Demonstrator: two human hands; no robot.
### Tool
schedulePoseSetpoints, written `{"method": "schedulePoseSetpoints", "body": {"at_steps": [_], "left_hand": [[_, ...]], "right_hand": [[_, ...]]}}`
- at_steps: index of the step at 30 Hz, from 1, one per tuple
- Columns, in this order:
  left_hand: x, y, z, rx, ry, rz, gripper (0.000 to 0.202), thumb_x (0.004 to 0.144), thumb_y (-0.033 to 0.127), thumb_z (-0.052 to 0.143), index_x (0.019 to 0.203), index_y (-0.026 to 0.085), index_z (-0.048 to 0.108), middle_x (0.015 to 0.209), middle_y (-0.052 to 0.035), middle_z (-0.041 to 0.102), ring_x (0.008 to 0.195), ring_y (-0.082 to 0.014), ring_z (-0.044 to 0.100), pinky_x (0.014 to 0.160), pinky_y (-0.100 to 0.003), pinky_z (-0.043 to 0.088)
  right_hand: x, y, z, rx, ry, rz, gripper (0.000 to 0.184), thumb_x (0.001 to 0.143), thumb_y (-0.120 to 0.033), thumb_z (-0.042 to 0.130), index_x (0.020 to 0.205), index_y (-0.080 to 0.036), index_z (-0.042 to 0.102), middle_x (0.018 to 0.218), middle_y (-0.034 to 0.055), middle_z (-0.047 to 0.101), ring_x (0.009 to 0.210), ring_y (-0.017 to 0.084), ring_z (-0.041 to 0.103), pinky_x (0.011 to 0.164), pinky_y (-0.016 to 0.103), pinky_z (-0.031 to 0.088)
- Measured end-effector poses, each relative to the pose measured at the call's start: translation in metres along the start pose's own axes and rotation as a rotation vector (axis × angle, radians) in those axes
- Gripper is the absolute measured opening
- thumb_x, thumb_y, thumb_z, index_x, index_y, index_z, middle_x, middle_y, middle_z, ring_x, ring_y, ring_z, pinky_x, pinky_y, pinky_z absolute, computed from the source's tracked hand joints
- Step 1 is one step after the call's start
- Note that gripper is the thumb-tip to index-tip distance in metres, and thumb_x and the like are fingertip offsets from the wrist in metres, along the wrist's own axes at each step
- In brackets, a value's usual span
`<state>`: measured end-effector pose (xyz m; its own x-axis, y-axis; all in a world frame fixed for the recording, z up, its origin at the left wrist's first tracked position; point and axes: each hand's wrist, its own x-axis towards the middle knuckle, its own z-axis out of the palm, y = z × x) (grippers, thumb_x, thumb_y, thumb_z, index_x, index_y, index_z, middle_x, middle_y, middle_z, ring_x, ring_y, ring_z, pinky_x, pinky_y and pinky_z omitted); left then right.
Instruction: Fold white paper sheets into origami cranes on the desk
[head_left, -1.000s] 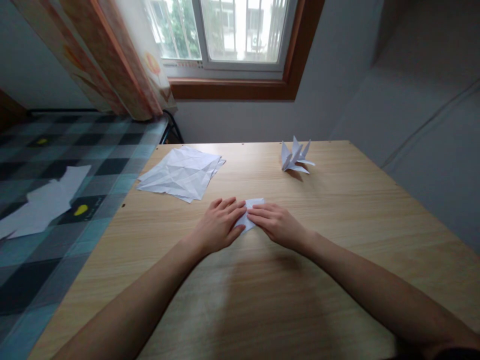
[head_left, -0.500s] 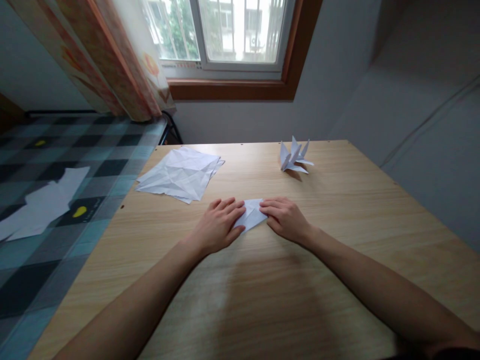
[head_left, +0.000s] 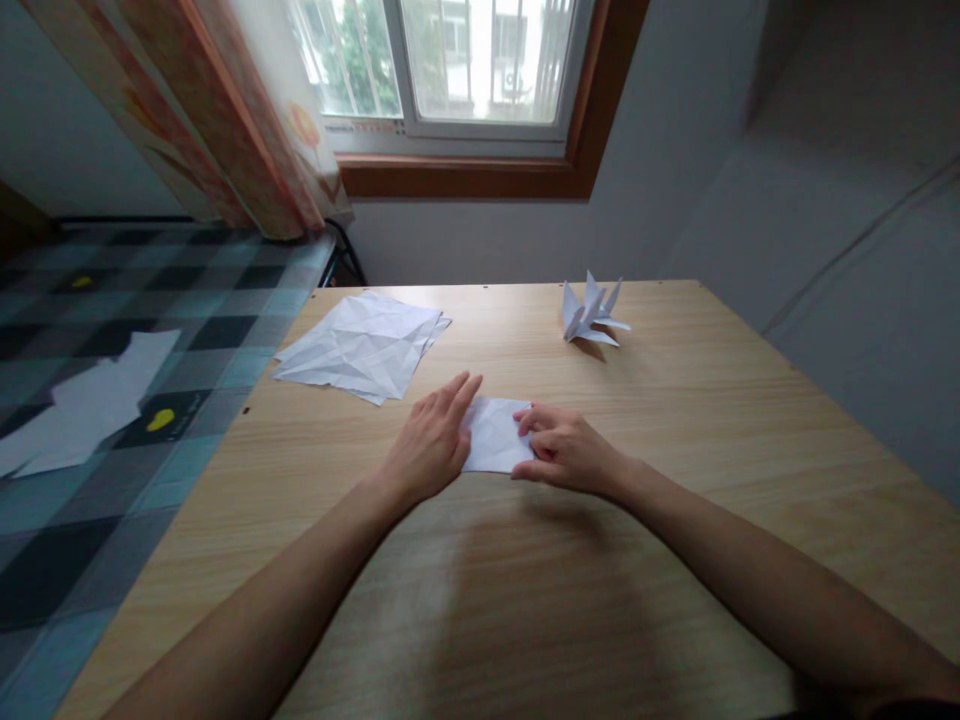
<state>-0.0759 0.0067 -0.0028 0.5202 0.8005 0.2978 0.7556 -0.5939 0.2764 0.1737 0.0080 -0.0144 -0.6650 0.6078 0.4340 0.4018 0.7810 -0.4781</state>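
Observation:
A small folded white paper [head_left: 495, 435] lies on the wooden table [head_left: 675, 480] between my hands. My left hand [head_left: 431, 440] rests beside its left edge with fingers stretched out flat, touching the paper. My right hand [head_left: 562, 448] is at the paper's right edge, its fingers curled and pinching that edge. A finished white paper crane [head_left: 592, 312] stands further back on the right.
A stack of creased white sheets [head_left: 364, 345] lies at the table's back left. Left of the table is a bed with a checked cover [head_left: 90, 300] and loose white papers [head_left: 82, 405]. A window [head_left: 450, 70] and curtain [head_left: 225, 110] are behind.
The folded paper has opened out from a narrow shape into a wider square-like piece. My right hand slid right and now pinches its edge; my left hand's fingers have straightened beside it.

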Motion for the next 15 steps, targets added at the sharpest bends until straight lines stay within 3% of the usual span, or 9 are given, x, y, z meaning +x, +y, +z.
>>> {"method": "schedulePoseSetpoints", "body": {"at_steps": [2, 6, 11, 15], "left_hand": [[0.0, -0.002, 0.001, 0.039, -0.027, 0.013, 0.061, 0.086, 0.011, 0.041, 0.147, 0.019, 0.04, 0.16, -0.0129, 0.03, 0.145, -0.0306, 0.031, 0.114, -0.052, 0.033], [0.0, -0.005, 0.001, 0.078, -0.164, 0.07, 0.052, 0.085, 0.011, 0.042, 0.133, 0.024, 0.057, 0.15, -0.0064, 0.049, 0.142, -0.0302, 0.037, 0.113, -0.055, 0.031], [0.002, 0.0, -0.004, 0.07, -0.099, 0.094, 0.036, 0.094, 0.026, 0.044, 0.124, 0.021, 0.063, 0.129, -0.01, 0.063, 0.127, -0.0302, 0.05, 0.107, -0.051, 0.038], [0.003, 0.005, -0.009, 0.094, -0.081, 0.148, 0.035, 0.092, 0.045, 0.053, 0.112, 0.02, 0.067, 0.108, -0.0113, 0.065, 0.109, -0.0297, 0.056, 0.1, -0.049, 0.041]], "right_hand": [[0.0, -0.002, 0.002, -0.093, -0.019, -0.039, 0.046, 0.081, -0.048, 0.074, 0.053, -0.019, 0.052, 0.091, 0.0095, 0.067, 0.103, 0.027, 0.068, 0.089, 0.039, 0.054], [0.001, 0.001, -0.001, -0.234, -0.036, -0.065, 0.035, 0.084, -0.048, 0.07, 0.066, -0.02, 0.058, 0.087, 0.0092, 0.067, 0.101, 0.027, 0.066, 0.093, 0.043, 0.05], [0.001, 0.016, -0.007, -0.33, 0.046, 0.028, 0.005, 0.088, -0.025, 0.063, 0.086, -0.02, 0.065, 0.104, 0.0099, 0.071, 0.102, 0.025, 0.064, 0.097, 0.045, 0.046], [0.0, 0.024, -0.009, -0.341, 0.146, 0.095, 0.013, 0.089, -0.016, 0.057, 0.088, -0.021, 0.069, 0.106, 0.0104, 0.072, 0.104, 0.027, 0.063, 0.093, 0.046, 0.048]]}}
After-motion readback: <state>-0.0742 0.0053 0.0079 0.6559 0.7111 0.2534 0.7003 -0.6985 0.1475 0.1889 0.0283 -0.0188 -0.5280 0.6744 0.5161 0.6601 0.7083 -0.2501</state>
